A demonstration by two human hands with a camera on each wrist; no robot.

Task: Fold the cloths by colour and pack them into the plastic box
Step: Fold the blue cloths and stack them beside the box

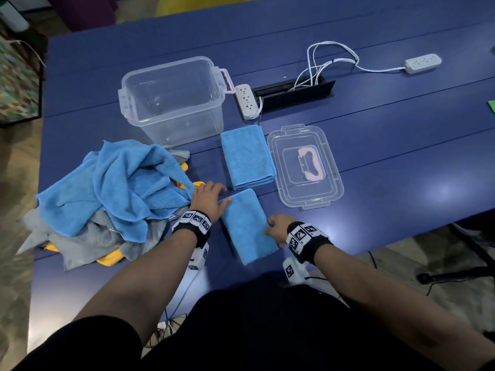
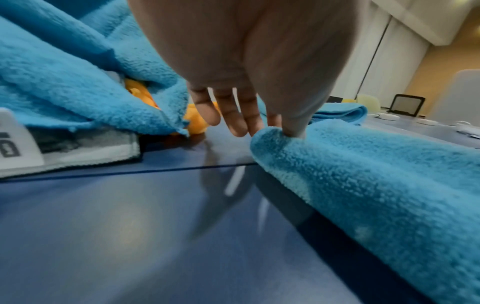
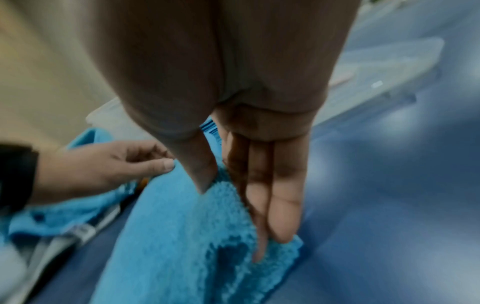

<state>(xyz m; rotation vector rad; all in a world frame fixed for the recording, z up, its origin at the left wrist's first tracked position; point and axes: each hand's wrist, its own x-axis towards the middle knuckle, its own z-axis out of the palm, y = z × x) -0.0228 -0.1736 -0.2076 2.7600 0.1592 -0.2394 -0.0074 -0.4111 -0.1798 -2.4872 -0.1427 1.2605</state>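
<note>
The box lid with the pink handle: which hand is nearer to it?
Right. The right hand grips the near blue cloth's right edge, just below the lid; the left hand sits across that cloth, by the pile.

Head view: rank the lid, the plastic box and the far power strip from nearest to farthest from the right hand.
From the right hand:
1. Lid, just beyond it, slightly right.
2. Plastic box, farther back on the left.
3. Far power strip, at the back right.
</note>
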